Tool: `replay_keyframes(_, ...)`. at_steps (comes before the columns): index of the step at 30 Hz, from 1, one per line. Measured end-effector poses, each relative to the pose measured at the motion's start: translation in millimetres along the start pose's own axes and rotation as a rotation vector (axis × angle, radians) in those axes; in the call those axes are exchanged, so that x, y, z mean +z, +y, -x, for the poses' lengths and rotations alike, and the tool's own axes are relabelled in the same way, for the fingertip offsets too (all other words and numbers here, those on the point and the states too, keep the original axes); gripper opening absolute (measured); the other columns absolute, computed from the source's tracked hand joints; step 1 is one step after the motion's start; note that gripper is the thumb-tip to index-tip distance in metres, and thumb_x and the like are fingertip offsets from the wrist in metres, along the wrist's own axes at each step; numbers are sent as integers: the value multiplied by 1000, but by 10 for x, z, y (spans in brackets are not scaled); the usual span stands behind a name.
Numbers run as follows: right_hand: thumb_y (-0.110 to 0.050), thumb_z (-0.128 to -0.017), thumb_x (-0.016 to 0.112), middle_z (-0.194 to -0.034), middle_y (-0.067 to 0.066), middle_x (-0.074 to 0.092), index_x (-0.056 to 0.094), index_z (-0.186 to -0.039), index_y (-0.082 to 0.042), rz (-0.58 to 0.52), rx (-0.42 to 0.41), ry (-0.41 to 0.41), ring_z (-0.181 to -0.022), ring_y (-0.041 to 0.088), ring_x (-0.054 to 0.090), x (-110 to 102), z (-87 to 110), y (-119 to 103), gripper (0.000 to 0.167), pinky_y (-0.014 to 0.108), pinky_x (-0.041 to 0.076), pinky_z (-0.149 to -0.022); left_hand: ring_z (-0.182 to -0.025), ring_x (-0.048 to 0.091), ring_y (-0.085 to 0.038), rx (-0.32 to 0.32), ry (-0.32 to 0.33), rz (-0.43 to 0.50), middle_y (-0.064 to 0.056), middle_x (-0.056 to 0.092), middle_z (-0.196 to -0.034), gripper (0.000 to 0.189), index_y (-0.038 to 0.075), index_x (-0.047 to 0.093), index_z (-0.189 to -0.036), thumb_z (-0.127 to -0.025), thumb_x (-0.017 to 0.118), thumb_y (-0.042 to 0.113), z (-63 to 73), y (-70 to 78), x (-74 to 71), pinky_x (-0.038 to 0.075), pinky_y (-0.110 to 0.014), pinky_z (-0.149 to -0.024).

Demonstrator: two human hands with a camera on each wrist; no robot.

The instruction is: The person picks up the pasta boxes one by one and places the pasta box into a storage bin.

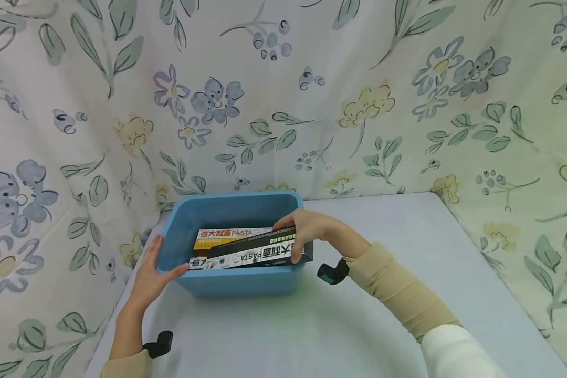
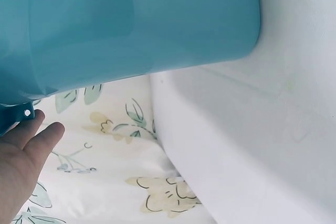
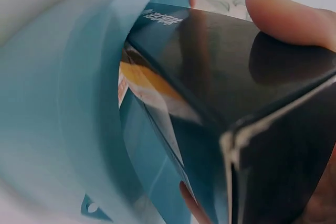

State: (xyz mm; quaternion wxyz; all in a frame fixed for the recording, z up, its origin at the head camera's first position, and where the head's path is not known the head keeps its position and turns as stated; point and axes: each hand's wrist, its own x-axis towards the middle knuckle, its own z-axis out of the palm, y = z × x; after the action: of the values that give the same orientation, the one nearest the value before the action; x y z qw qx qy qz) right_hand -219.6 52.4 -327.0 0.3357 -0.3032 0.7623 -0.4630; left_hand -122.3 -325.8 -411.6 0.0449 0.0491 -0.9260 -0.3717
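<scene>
A blue plastic bin point(image 1: 236, 283) stands on the table with pasta boxes inside. My right hand point(image 1: 307, 231) grips the right end of a black-and-white pasta box point(image 1: 260, 253), thumb on the near side and fingers over the far side. This box lies tilted, its right end raised near the bin's right rim; its dark end point(image 3: 283, 145) fills much of the right wrist view. Beneath it lies an orange-and-white pasta box point(image 1: 227, 235). My left hand point(image 1: 148, 275) is at the bin's front left corner, thumb near the front rim and fingers extended along the left side, touching the rim.
A white-covered table point(image 1: 382, 315) carries the bin. Floral curtain point(image 1: 283, 105) hangs behind and along both sides. Small black wrist devices point(image 1: 333, 272) sit at both wrists. A holed tab point(image 2: 25, 113) juts from the bin's rim beside the left fingers.
</scene>
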Motion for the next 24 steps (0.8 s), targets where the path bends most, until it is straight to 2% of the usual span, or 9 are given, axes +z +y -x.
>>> replay_keyframes(7, 2, -54, 82, -121, 11, 64, 53, -135, 4, 79, 46, 19, -95, 16, 58, 14, -119, -78, 86, 30, 56, -71, -144, 4, -49, 6, 7, 7, -21, 1, -161, 106, 4, 6, -156, -83, 73, 40, -17, -2, 14, 14, -76, -103)
replay_keyframes(12, 3, -55, 83, -119, 10, 65, 51, -137, 5, 83, 28, -12, -97, 17, 58, 70, -217, -114, 87, 28, 54, -75, -144, 4, -49, -6, 0, 3, -21, 0, -161, 106, 5, 4, -156, -83, 73, 40, 3, -13, 16, 14, -76, -103)
replay_keyframes(19, 1, -57, 84, -141, 12, 51, 54, -137, -1, 158, 28, 0, -127, 22, 45, 166, -331, -175, 85, 29, 55, -74, -144, 4, -49, -10, -2, -12, -21, 0, -161, 108, 6, 3, -156, -82, 73, 42, 9, -4, 11, 15, -75, -103)
replay_keyframes(24, 0, -58, 86, -141, 12, 51, 54, -137, -2, 187, 24, -8, -130, 25, 43, 224, -404, -207, 86, 28, 55, -78, -144, 5, -49, -13, 1, -14, -21, 1, -161, 108, 6, 3, -156, -82, 73, 42, 7, 4, 9, 15, -75, -104)
